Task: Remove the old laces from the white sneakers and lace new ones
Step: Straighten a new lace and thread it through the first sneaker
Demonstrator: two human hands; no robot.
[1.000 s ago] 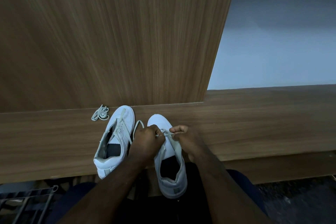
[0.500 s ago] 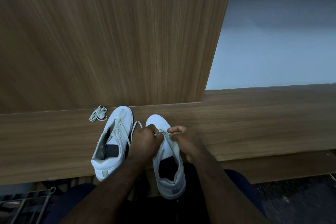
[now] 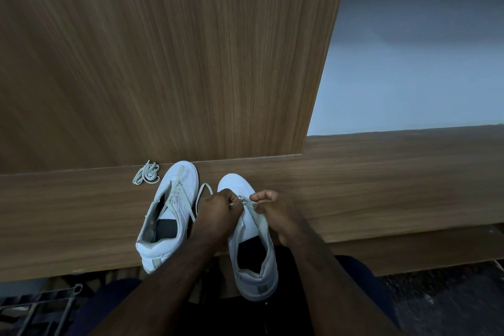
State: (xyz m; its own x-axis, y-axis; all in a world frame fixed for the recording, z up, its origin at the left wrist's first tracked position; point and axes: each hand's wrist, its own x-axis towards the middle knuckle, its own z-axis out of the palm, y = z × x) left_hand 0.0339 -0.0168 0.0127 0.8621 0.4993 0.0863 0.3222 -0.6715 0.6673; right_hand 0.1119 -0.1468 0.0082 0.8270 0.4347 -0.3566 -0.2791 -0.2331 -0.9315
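- Two white low-top leather sneakers are set side by side, toes toward the brown wood-grain back panel (image 3: pixel 163 57), heels toward the person, so the lace rows face up and can be reached.
- The right white sneaker (image 3: pixel 252 240) is placed directly in front of the body, heel overhanging the edge of the brown wood-grain surface (image 3: pixel 381 185); it is judged to be the shoe in hand.
- The left hand (image 3: pixel 218 213) is curled over the forefoot of that sneaker, fingers pinching a pale flat lace (image 3: pixel 255 215) near the lower eyelets.
- The right hand (image 3: pixel 272 211) is held just opposite, thumb and forefinger pinching the same lace from the other side; the remaining fingers are curled under.
- The lace is held between both hands, probably so one end can be drawn through an eyelet while the shoe is steadied; whether it is the old or the new lace cannot be told.
- A loose loop of the lace (image 3: pixel 203 192) is left trailing between the two shoes.
- The left white sneaker (image 3: pixel 170 215) is parked aside, tilted slightly, its pale lace loosened and hanging across the tongue; it is untouched.
- A small coiled bundle of pale lace (image 3: pixel 146 176) is left on the surface near the panel, just beside the left sneaker's toe, out of the working area.
- The task is judged to be at an early-to-middle stage.
- A dark wire rack (image 3: pixel 41 305) is seen below the surface, at lower left.
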